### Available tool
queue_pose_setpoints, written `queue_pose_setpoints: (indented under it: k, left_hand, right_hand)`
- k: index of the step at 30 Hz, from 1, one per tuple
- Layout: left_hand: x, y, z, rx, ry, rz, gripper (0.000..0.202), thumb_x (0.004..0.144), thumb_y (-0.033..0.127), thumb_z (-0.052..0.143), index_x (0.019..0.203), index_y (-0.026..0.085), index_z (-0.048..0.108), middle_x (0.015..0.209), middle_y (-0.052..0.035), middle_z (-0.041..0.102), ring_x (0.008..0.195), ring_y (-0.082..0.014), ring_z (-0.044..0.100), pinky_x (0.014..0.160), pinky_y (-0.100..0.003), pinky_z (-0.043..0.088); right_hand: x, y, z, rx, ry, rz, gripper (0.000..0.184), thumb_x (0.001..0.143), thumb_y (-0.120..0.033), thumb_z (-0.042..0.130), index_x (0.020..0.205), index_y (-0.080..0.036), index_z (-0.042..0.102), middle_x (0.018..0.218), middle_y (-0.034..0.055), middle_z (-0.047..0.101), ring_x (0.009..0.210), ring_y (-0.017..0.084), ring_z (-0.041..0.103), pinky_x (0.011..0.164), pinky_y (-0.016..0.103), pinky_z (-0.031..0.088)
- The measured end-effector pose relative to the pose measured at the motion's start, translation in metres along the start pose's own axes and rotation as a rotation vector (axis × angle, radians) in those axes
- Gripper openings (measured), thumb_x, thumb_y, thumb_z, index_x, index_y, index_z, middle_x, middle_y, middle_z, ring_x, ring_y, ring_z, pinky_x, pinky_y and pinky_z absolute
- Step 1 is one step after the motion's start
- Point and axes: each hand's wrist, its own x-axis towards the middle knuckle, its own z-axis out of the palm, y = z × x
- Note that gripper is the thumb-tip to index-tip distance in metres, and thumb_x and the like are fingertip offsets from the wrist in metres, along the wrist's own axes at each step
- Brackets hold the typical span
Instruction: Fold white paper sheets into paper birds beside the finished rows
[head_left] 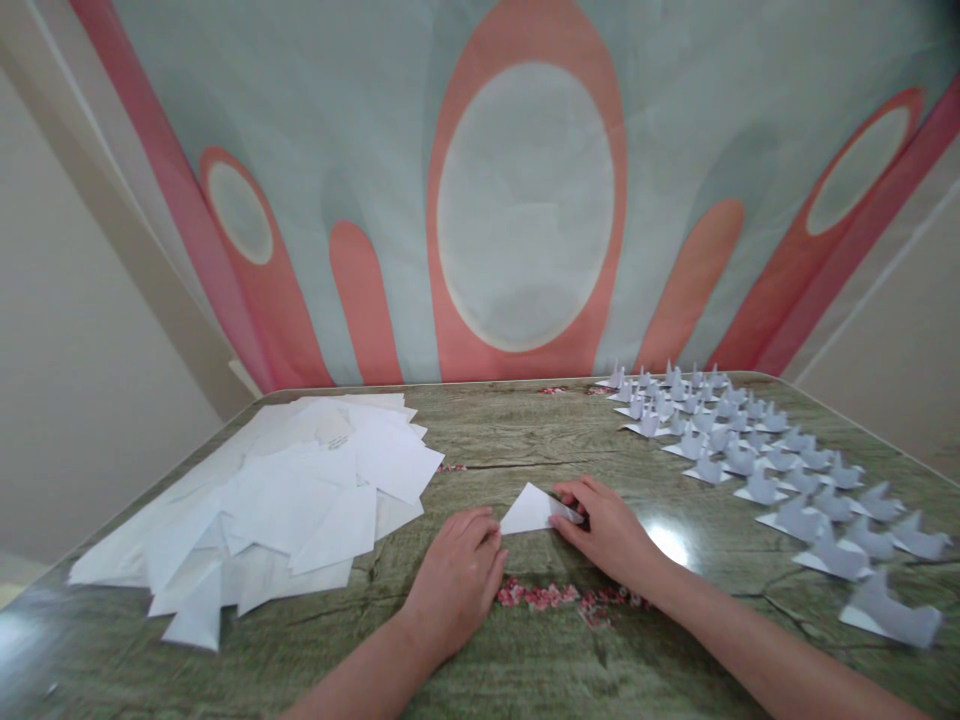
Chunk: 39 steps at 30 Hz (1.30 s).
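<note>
A small folded piece of white paper [528, 510] lies at the middle of the table between my hands. Its left end is at the fingertips of my left hand [459, 572], whose fingers are curled together and bent toward the table. My right hand [606, 528] pinches the paper's right end between thumb and fingers. The paper forms a pointed, roughly triangular shape with its peak toward the far side. Part of its right end is hidden by my right fingers.
A spread pile of white paper sheets [277, 500] covers the table's left side, with a folded paper piece [196, 612] at its near edge. Rows of folded paper birds [796, 518] stand on the right. The wood-patterned table [510, 430] meets a patterned backdrop [405, 300] behind.
</note>
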Motion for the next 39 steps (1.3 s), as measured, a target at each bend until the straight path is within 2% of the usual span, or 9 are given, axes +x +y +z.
queue_pose_setpoints:
  k: [8,14,19,22,24,26,32,35,39]
  left_hand:
    - [0.000,-0.001,0.001,-0.024,-0.011,-0.026,0.019,0.084,0.014,0.046,0.095,0.017,0.061,0.097,-0.0062,0.058,0.104,-0.0211,0.050,0.095,-0.040,0.042]
    - [0.000,-0.008,0.004,-0.074,-0.004,-0.065,0.017,0.084,0.016,0.048,0.090,0.020,0.063,0.093,-0.0042,0.061,0.092,-0.0194,0.055,0.086,-0.037,0.045]
    - [0.004,-0.012,0.000,-0.183,-0.034,-0.170,0.008,0.080,0.017,0.055,0.085,0.020,0.060,0.092,-0.0025,0.061,0.088,-0.0181,0.057,0.080,-0.033,0.046]
    - [0.012,-0.010,-0.002,-0.237,-0.048,-0.238,0.032,0.072,0.015,0.063,0.102,0.021,0.053,0.098,-0.0028,0.060,0.091,-0.0195,0.056,0.082,-0.033,0.046]
    - [0.021,-0.006,0.000,-0.255,-0.029,-0.229,0.053,0.068,0.013,0.066,0.116,0.021,0.045,0.110,-0.0045,0.056,0.100,-0.0209,0.053,0.087,-0.035,0.043]
    - [0.030,-0.003,0.004,-0.269,0.015,-0.194,0.060,0.066,0.011,0.068,0.119,0.022,0.042,0.117,-0.0055,0.053,0.107,-0.0219,0.049,0.093,-0.037,0.039]
    - [0.041,0.000,0.022,-0.413,0.102,-0.175,0.014,0.075,0.012,0.060,0.085,0.021,0.057,0.090,-0.0011,0.060,0.090,-0.0181,0.053,0.083,-0.032,0.042]
    - [0.038,-0.006,0.025,-0.507,0.114,-0.128,0.014,0.076,0.007,0.056,0.079,0.020,0.058,0.087,-0.0009,0.061,0.087,-0.0163,0.054,0.081,-0.029,0.041]
    - [0.036,-0.014,0.028,-0.590,0.115,-0.076,0.020,0.072,0.000,0.053,0.078,0.019,0.059,0.085,-0.0019,0.061,0.086,-0.0155,0.055,0.081,-0.028,0.042]
  right_hand:
    - [-0.001,-0.001,0.000,0.055,0.009,0.004,0.021,0.077,-0.029,0.057,0.095,-0.019,0.062,0.082,0.0016,0.061,0.079,0.017,0.056,0.071,0.029,0.041]
    - [-0.002,-0.004,0.001,0.050,0.002,0.025,0.024,0.070,-0.031,0.063,0.092,-0.021,0.062,0.079,-0.0004,0.061,0.076,0.017,0.055,0.070,0.029,0.039]
    - [-0.002,-0.005,0.002,0.150,-0.039,0.092,0.025,0.067,-0.029,0.066,0.091,-0.021,0.063,0.078,0.0000,0.063,0.075,0.018,0.055,0.072,0.032,0.037]
    - [-0.002,-0.005,0.003,0.197,-0.051,0.099,0.021,0.070,-0.028,0.065,0.089,-0.021,0.063,0.078,0.0003,0.063,0.075,0.019,0.055,0.073,0.033,0.035]
    - [-0.003,-0.006,0.003,0.209,-0.038,0.078,0.015,0.073,-0.027,0.063,0.086,-0.021,0.063,0.077,0.0006,0.063,0.075,0.019,0.055,0.073,0.033,0.035]
    - [-0.003,-0.007,0.002,0.207,-0.015,0.046,0.011,0.076,-0.026,0.060,0.085,-0.020,0.062,0.075,0.0009,0.062,0.074,0.019,0.054,0.072,0.033,0.034]
    - [-0.005,-0.009,-0.001,0.173,0.042,-0.071,0.006,0.077,-0.022,0.061,0.083,-0.021,0.062,0.073,0.0003,0.060,0.074,0.019,0.053,0.072,0.034,0.033]
    - [-0.006,-0.011,-0.004,0.222,0.045,-0.116,0.008,0.081,-0.028,0.059,0.084,-0.021,0.062,0.072,0.0008,0.059,0.073,0.018,0.053,0.072,0.034,0.034]
    - [-0.004,-0.007,-0.009,0.313,0.057,-0.167,0.017,0.088,-0.024,0.047,0.085,-0.021,0.063,0.079,0.0031,0.061,0.078,0.018,0.055,0.074,0.033,0.039]
